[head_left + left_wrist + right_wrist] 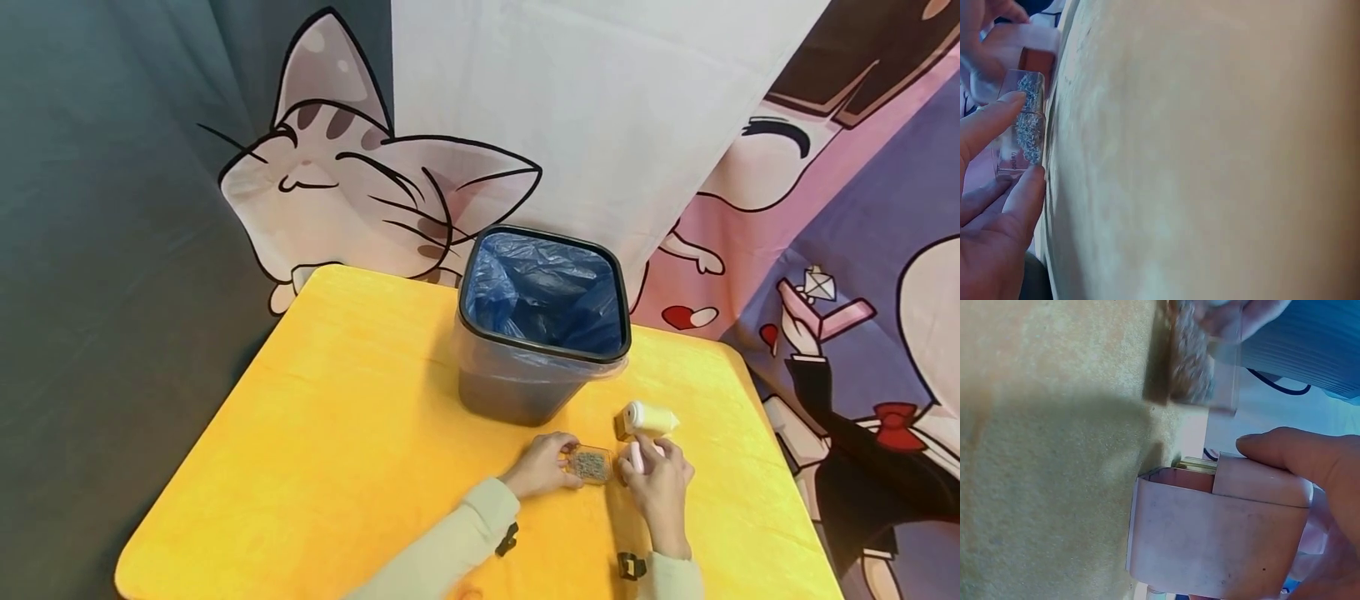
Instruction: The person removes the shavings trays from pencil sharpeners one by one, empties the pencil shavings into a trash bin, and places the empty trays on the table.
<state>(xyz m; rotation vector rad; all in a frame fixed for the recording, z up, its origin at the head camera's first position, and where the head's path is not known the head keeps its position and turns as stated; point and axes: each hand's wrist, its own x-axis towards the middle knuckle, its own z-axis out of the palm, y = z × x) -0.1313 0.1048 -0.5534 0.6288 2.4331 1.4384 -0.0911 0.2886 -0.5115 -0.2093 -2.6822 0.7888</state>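
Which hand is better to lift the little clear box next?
Probably the left hand: it grips the clear box. The right hand is busy holding the pink case.

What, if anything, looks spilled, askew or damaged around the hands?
Nothing stands out. The small grey pieces sit inside the clear box, which the left hand pinches. The right hand grips the pink case, with no obvious crack. The bin stands upright, blue liner in place.

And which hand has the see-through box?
The left hand: it pinches the clear plastic box of small grey bits, whereas the right hand grips a pale pink object.
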